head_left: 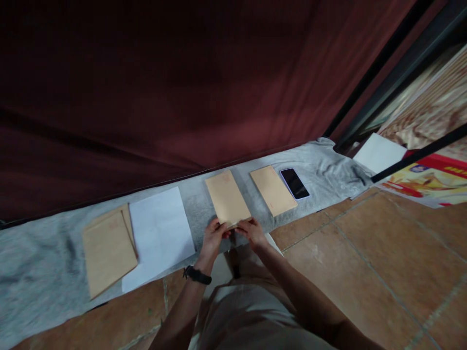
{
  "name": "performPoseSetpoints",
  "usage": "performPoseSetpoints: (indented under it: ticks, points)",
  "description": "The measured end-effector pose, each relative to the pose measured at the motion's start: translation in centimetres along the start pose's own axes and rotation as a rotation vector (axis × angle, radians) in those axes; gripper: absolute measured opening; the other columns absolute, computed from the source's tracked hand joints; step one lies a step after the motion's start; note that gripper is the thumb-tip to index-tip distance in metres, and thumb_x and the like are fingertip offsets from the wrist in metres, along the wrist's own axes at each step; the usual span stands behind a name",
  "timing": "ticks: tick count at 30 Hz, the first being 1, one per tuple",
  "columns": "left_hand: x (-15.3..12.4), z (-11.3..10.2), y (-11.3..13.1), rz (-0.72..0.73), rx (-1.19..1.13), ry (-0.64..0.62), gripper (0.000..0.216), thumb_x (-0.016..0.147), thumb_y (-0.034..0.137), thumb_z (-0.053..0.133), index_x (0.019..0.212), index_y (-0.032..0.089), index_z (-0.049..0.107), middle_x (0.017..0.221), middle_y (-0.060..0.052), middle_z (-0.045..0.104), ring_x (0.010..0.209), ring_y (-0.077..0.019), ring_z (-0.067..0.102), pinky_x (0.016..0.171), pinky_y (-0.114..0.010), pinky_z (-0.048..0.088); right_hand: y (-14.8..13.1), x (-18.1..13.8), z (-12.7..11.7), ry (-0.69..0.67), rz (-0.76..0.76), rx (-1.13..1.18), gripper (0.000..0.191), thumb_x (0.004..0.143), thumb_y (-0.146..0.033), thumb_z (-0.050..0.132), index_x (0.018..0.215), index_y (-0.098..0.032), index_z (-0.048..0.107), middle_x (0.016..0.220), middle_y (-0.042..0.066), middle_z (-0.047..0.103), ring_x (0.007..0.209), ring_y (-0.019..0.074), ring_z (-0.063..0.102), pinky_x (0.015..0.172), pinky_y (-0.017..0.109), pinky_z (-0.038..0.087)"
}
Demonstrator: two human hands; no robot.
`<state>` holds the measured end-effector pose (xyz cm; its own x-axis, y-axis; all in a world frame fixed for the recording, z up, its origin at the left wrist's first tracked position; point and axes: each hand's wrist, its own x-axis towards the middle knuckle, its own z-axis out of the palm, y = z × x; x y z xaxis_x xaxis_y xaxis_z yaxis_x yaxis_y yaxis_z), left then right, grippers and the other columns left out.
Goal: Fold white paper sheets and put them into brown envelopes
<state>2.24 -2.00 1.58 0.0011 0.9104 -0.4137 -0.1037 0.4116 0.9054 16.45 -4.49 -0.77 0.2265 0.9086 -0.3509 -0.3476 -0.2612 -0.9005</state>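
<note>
A tan paper envelope [226, 195] lies in front of me, its near end at the edge of the cloth-covered bench. My left hand [215, 232] pinches the left corner of that end, and my right hand [251, 230] grips the right corner. The fingertips beneath the envelope are partly hidden. To its right rests another tan envelope [273, 190], with a dark-screened phone [295, 183] beside it. White paper [158, 233] lies to the left, touched by a small pile of tan envelopes [109, 253] at its left side.
Grey cloth [40, 262] covers the narrow bench. A dark red curtain [182, 97] hangs along its far side. Black metal bars [379, 73] stand at the right, near a colourful printed box [430, 180] and a white sheet [379, 151]. Tiled floor [350, 277] lies below.
</note>
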Motion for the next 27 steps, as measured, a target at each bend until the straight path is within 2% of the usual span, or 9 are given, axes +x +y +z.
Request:
performPoseSetpoints:
  ticks: [3, 5, 10, 13, 17, 19, 22, 25, 27]
  points:
    - [0.3, -0.8, 0.1, 0.002, 0.049, -0.008, 0.042, 0.055, 0.042, 0.088, 0.082, 0.016, 0.069, 0.06, 0.003, 0.067, 0.045, -0.0094, 0.055, 0.043, -0.02, 0.039, -0.1, -0.4, -2.5, 0.059, -0.056, -0.052, 0.031, 0.081, -0.046, 0.065, 0.102, -0.024, 0.058, 0.09, 0.003, 0.068, 0.077, 0.0204, 0.067, 0.072, 0.038, 0.061]
    - [0.3, -1.1, 0.0, 0.002, 0.076, -0.019, 0.039, 0.056, 0.041, 0.087, 0.08, 0.017, 0.069, 0.058, 0.003, 0.065, 0.044, -0.0096, 0.054, 0.041, -0.021, 0.038, -0.3, -0.9, -4.1, 0.09, -0.239, -0.238, 0.033, 0.087, -0.038, 0.06, 0.117, -0.023, 0.06, 0.108, 0.008, 0.068, 0.094, 0.0232, 0.068, 0.084, 0.042, 0.06]
    - [0.2, -0.9, -0.4, 0.005, 0.136, -0.041, 0.026, 0.063, 0.034, 0.08, 0.078, 0.018, 0.067, 0.056, 0.004, 0.062, 0.043, -0.0096, 0.052, 0.042, -0.022, 0.037, -0.8, -1.5, -5.7, -0.251, -0.717, -0.911, 0.044, 0.097, -0.021, 0.052, 0.14, -0.022, 0.058, 0.146, 0.013, 0.058, 0.139, 0.0265, 0.05, 0.119, 0.051, 0.04]
    - [0.2, -0.9, -0.6, 0.003, 0.187, -0.061, 0.019, 0.069, 0.032, 0.073, 0.082, 0.018, 0.067, 0.056, 0.003, 0.062, 0.044, -0.0109, 0.052, 0.044, -0.023, 0.038, -0.6, -1.1, -5.5, -0.38, -0.812, -1.1, 0.049, 0.098, -0.02, 0.054, 0.147, -0.023, 0.052, 0.154, 0.012, 0.052, 0.145, 0.0254, 0.044, 0.122, 0.052, 0.036]
    - [-0.5, -1.0, -0.6, 0.038, 0.314, -0.011, 0.018, 0.075, 0.027, 0.068, 0.092, 0.019, 0.066, 0.055, 0.004, 0.059, 0.045, -0.0134, 0.052, 0.047, -0.025, 0.039, -0.4, -0.5, -5.4, -0.402, -0.838, -1.202, 0.046, 0.101, -0.017, 0.052, 0.146, -0.025, 0.055, 0.151, 0.01, 0.055, 0.142, 0.0241, 0.049, 0.121, 0.051, 0.038]
    - [-1.5, -0.9, -0.6, 0.147, 0.517, 0.102, 0.025, 0.081, 0.027, 0.064, 0.105, 0.02, 0.065, 0.068, 0.001, 0.066, 0.056, -0.0174, 0.06, 0.055, -0.028, 0.046, -0.6, -0.2, -5.5, -0.419, -0.86, -1.221, 0.044, 0.1, -0.017, 0.055, 0.144, -0.024, 0.057, 0.149, 0.011, 0.057, 0.14, 0.0246, 0.051, 0.12, 0.05, 0.04]
    - [-3.1, -0.7, -0.9, 0.466, 0.899, 0.258, 0.036, 0.093, 0.029, 0.054, 0.126, 0.018, 0.059, 0.104, -0.012, 0.071, 0.095, -0.0283, 0.069, 0.082, -0.043, 0.054, -1.1, 0.0, -5.7, -0.456, -0.891, -1.231, 0.044, 0.098, -0.018, 0.06, 0.141, -0.026, 0.058, 0.147, 0.01, 0.059, 0.138, 0.0242, 0.053, 0.118, 0.049, 0.042]
    - [-4.0, -0.6, -1.8, 0.747, 1.093, 0.06, 0.038, 0.095, 0.029, 0.054, 0.132, 0.02, 0.058, 0.135, -0.016, 0.062, 0.129, -0.032, 0.057, 0.105, -0.05, 0.048, -1.4, 0.2, -5.9, -0.459, -0.901, -1.229, 0.04, 0.098, -0.02, 0.061, 0.138, -0.026, 0.061, 0.144, 0.01, 0.061, 0.135, 0.0237, 0.055, 0.117, 0.048, 0.044]
    - [-4.0, -0.8, -2.4, 0.809, 1.171, -0.065, 0.037, 0.096, 0.028, 0.054, 0.132, 0.022, 0.059, 0.142, -0.013, 0.059, 0.136, -0.0311, 0.052, 0.11, -0.05, 0.045, -1.5, 0.3, -5.9, -0.458, -0.891, -1.211, 0.036, 0.099, -0.022, 0.06, 0.135, -0.027, 0.064, 0.141, 0.009, 0.064, 0.133, 0.0231, 0.057, 0.116, 0.047, 0.045]
